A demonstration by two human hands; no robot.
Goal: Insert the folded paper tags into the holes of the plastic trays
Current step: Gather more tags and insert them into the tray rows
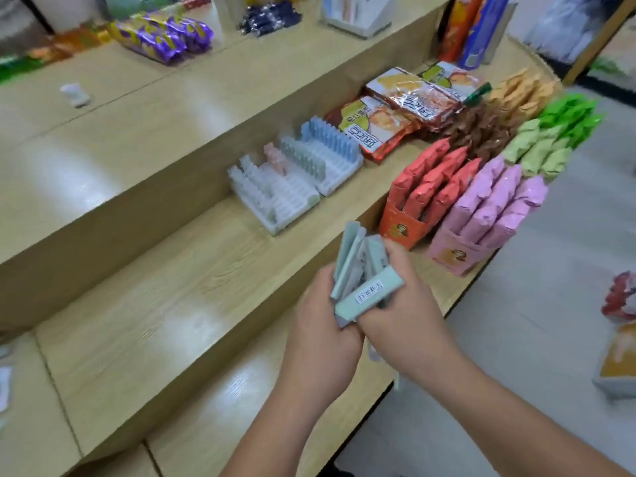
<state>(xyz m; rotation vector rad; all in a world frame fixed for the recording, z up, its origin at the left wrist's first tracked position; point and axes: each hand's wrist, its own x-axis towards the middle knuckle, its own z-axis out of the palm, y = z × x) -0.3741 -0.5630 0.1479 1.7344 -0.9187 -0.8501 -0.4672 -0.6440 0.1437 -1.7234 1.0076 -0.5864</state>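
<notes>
Pale, glossy wood-grain stepped shelving (172, 270) is being viewed from above. At six o'clock, a fanned bundle of flat, pale green folded paper tags (361, 270) is being gripped by the left hand (320, 325) and right hand (409, 304), fingers curled round it. At eleven o'clock from the hands, two white ribbed plastic trays (292, 204) are being displayed, with upright tags (327, 137) slotted in them.

The one wide-angle camera, worn on the person's head, looked forward and down, close above the left hand (320, 325) and right hand (409, 311) gripping pale green folded paper tags (364, 280), with the white slotted plastic trays (292, 204) farther off on the stepped light wooden shelf (172, 256).
</notes>
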